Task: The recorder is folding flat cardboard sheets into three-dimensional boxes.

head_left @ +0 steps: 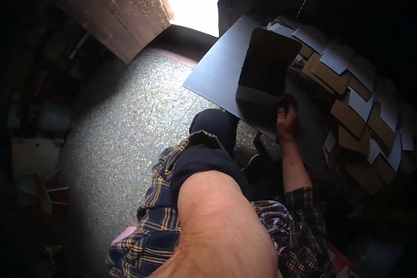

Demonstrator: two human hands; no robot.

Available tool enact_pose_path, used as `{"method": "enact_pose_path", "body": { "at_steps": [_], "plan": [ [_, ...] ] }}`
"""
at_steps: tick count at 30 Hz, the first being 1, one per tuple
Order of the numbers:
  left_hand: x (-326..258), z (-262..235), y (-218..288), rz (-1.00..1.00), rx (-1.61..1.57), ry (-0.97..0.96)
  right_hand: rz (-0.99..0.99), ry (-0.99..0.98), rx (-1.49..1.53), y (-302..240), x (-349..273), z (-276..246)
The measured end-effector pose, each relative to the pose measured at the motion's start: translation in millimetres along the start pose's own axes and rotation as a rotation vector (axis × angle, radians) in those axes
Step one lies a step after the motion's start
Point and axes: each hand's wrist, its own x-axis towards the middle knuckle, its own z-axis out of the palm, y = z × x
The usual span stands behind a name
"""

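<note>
My left forearm [217,222] comes up close in front of the view, bare below a pushed-up plaid sleeve with a dark cuff. The hand at its end is out of the picture. At the right side of a small grey table, my right hand [287,121] has its fingers closed at the lower right corner of a dark folded cardboard piece [268,62]. This piece stands tilted up over the tabletop [213,69], its broad panel in shadow. Part of the fingers is lost in the dark.
Many overlapping brown and white cardboard pieces [352,85] are heaped to the right of the table. A wooden door [125,28] and a bright opening [194,14] lie at the far side. Speckled floor [120,120] spreads to the left, with shadowed items [37,153] beyond it.
</note>
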Motion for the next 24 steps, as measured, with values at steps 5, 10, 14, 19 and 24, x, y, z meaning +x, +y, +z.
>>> {"method": "enact_pose_path", "body": {
  "at_steps": [5,10,14,19,24],
  "plan": [
    [-1,4,0,0.002,-0.006,0.000,0.115,-0.051,-0.047,-2,-18,-5],
    [-1,4,-1,0.015,-0.021,0.009,0.067,-0.059,-0.032,9,-5,-5],
    [0,2,-3,0.031,-0.051,0.019,0.036,0.003,-0.019,5,2,-5],
    [-4,0,0,0.071,-0.122,0.047,-0.004,0.018,-0.071,8,-3,-6],
    [7,-6,10,0.141,-0.196,0.080,-0.031,-0.001,-0.040,-4,-2,1]
  ]
}}
